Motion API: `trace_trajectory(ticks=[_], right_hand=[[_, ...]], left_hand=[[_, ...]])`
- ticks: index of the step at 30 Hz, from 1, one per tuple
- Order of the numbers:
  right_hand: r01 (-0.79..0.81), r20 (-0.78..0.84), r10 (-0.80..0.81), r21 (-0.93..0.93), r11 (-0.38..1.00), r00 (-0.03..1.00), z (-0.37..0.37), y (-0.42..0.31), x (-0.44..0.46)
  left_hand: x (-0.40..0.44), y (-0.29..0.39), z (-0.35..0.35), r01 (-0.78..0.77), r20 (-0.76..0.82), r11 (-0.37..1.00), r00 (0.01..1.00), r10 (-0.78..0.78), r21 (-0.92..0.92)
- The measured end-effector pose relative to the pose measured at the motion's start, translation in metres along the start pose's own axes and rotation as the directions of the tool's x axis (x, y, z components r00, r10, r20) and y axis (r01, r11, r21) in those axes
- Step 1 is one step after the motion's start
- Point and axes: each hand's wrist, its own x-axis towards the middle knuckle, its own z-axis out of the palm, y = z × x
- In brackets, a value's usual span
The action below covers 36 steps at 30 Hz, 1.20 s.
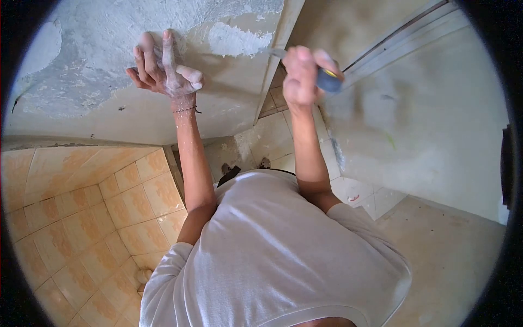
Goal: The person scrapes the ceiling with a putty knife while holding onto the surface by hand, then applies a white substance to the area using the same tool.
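Observation:
White powder coats my left hand, which is raised against the wall with its fingers apart and nothing held. The wall there is patchy, with rough grey-white areas and smoother beige paint. My right hand is closed around the dark, yellow-marked handle of a tool, slightly blurred. A thin metal blade sticks out to the left of that hand, close to the wall's edge and a whitish rough patch.
Orange-patterned tiles line a recess at the lower left. A pale wall or door surface stands on the right. Light floor tiles lie below, with my feet partly visible. A dark object sits at the right edge.

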Motion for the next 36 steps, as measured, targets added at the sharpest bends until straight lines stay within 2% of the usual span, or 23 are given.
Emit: trace_trajectory(ticks=[1, 2, 4, 8, 10, 11, 12, 14, 15, 16, 18, 20, 22, 23, 24, 26, 27, 28, 30, 31, 32, 35, 36], right_hand=[[0.125, 0.040, -0.119, -0.225, 0.966, 0.992, -0.011, 0.028, -0.003], [0.149, 0.131, -0.111, -0.331, 0.932, 0.985, -0.012, 0.033, -0.003], [0.056, -0.007, -0.058, -0.194, 0.979, 0.998, -0.010, 0.035, -0.014], [0.051, 0.041, -0.052, 0.017, 0.999, 0.998, -0.010, 0.008, -0.003], [0.199, 0.053, -0.192, -0.224, 0.954, 0.980, -0.013, 0.022, -0.002], [0.142, 0.114, -0.107, -0.372, 0.917, 0.988, -0.011, 0.021, -0.004], [0.145, 0.113, -0.110, -0.374, 0.916, 0.987, -0.011, 0.023, -0.007], [0.075, 0.115, -0.051, -0.220, 0.973, 0.992, -0.010, 0.029, -0.012], [0.001, 0.065, 0.002, -0.053, 0.999, 0.998, 0.002, 0.009, -0.007], [-0.008, 0.068, 0.012, -0.052, 0.999, 0.998, 0.014, -0.010, -0.002], [0.002, 0.008, -0.003, 0.148, 0.989, 1.000, 0.029, -0.035, 0.008], [0.074, 0.060, -0.081, 0.109, 0.991, 0.995, 0.019, -0.009, 0.007], [0.238, 0.196, -0.189, -0.268, 0.934, 0.962, 0.006, 0.038, -0.005], [0.099, 0.176, -0.052, -0.268, 0.958, 0.983, -0.003, 0.056, -0.018], [0.100, 0.177, -0.054, -0.265, 0.959, 0.983, 0.001, 0.046, -0.018], [0.020, 0.019, -0.019, -0.046, 0.999, 1.000, 0.012, 0.012, -0.023], [-0.057, 0.044, 0.048, 0.242, 0.969, 0.998, 0.022, -0.010, -0.018], [-0.062, 0.047, 0.052, 0.240, 0.969, 0.998, 0.021, -0.007, -0.017], [0.116, 0.091, -0.106, -0.110, 0.987, 0.990, 0.017, 0.007, -0.015], [0.162, 0.139, -0.124, -0.311, 0.937, 0.983, 0.012, 0.024, -0.018], [0.164, 0.138, -0.126, -0.315, 0.935, 0.982, 0.010, 0.026, -0.023], [0.150, 0.040, -0.148, -0.042, 0.988, 0.988, 0.019, 0.015, -0.021], [0.153, 0.044, -0.151, -0.038, 0.987, 0.987, 0.022, 0.007, -0.015]], left_hand=[[-0.001, 0.000, -0.001, 0.000, 0.006, 1.000, 1.000, 0.000, -0.004], [-0.001, -0.001, -0.002, -0.005, 0.003, 1.000, 1.000, 0.005, -0.011], [0.000, 0.000, 0.000, -0.012, -0.010, 1.000, 1.000, 0.012, -0.015], [0.000, -0.001, 0.000, 0.020, 0.019, 1.000, 1.000, -0.020, 0.019], [-0.001, -0.002, 0.000, 0.000, 0.003, 1.000, 1.000, 0.000, -0.003], [-0.001, -0.002, -0.001, 0.001, 0.010, 1.000, 1.000, -0.001, 0.014], [-0.001, -0.001, 0.000, 0.004, 0.013, 0.999, 1.000, -0.004, 0.033], [-0.001, 0.001, -0.001, 0.011, 0.017, 1.000, 1.000, -0.011, 0.023], [0.000, 0.000, 0.000, 0.020, 0.015, 1.000, 1.000, -0.020, 0.023], [-0.001, -0.002, 0.000, 0.022, 0.020, 0.999, 1.000, -0.023, 0.031], [-0.003, -0.004, 0.001, -0.013, -0.004, 1.000, 1.000, 0.013, 0.011], [-0.003, -0.002, -0.001, 0.001, 0.010, 1.000, 1.000, -0.001, 0.012], [-0.002, -0.001, 0.001, 0.016, 0.012, 1.000, 1.000, -0.016, 0.010], [-0.002, -0.001, 0.002, 0.003, -0.008, 1.000, 1.000, -0.003, -0.010], [-0.002, -0.002, 0.003, -0.011, -0.026, 1.000, 1.000, 0.010, -0.028], [0.000, -0.001, 0.004, -0.006, -0.025, 1.000, 1.000, 0.006, 0.000], [-0.002, 0.000, 0.001, 0.005, -0.003, 1.000, 1.000, -0.004, 0.017], [-0.002, -0.001, 0.000, 0.008, 0.000, 1.000, 1.000, -0.008, 0.020], [-0.002, -0.002, 0.000, -0.005, 0.004, 1.000, 1.000, 0.005, 0.025], [-0.003, -0.002, 0.000, -0.004, 0.007, 1.000, 1.000, 0.004, 0.019], [-0.004, -0.002, 0.001, -0.009, 0.002, 1.000, 1.000, 0.009, 0.025], [-0.005, -0.002, -0.001, 0.002, 0.014, 0.999, 1.000, -0.002, 0.041], [-0.004, -0.002, -0.001, 0.019, 0.037, 0.999, 0.999, -0.021, 0.043]])
